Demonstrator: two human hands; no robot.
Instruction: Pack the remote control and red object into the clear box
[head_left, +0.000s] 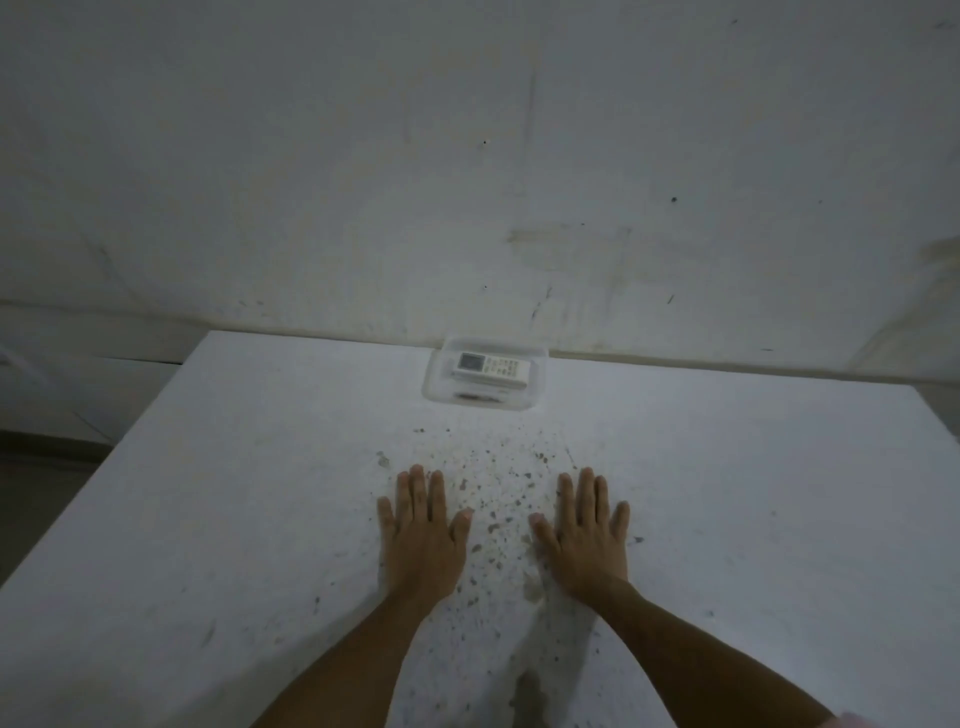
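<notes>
The left hand (423, 530) lay flat and spread wide, holding nothing, low in the middle; so did the right hand (582, 535). Up past both, nearer the right one, the remote control (491, 369) lay sideways in the clear box (540, 384); red object unclear

Honestly hard to pin down, but it looks like a bare back room or unfinished corner of a home, not a kitchen or workshop. I'm at a big white rough-surfaced table (208, 519) speckled with brown stains and crumbs, pushed against a plain grey-white plaster wall (467, 156) covered in scuffs, dark specks and smudges. The light is dim. The only homey clue is a white air-conditioner style remote control (491, 370).
</notes>
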